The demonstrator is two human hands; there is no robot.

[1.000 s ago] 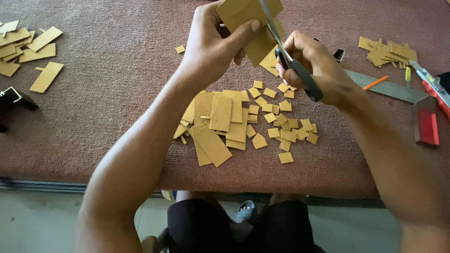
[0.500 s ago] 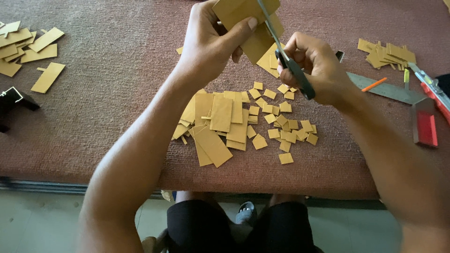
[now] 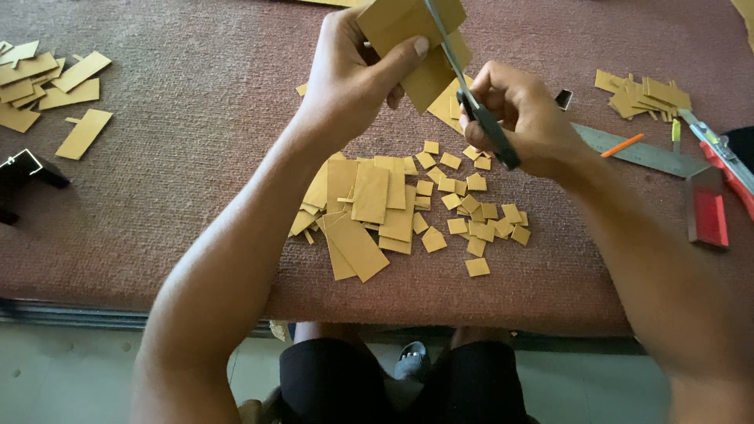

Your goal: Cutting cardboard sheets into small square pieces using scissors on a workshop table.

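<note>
Your left hand (image 3: 345, 86) pinches the card (image 3: 416, 39) above the bench (image 3: 196, 157), thumb closed on its face. Your right hand (image 3: 518, 118) has its fingers curled tight through the scissors (image 3: 471, 94), blades crossing the card. Cut squares (image 3: 471, 204) lie below.

— What is being handled?

— A tan cardboard piece (image 3: 416, 35), flat and tilted, at the top centre of the frame, pinched at its left edge. Dark-handled scissors (image 3: 471, 98) cross it from the right, blades angled up into the card.
</note>
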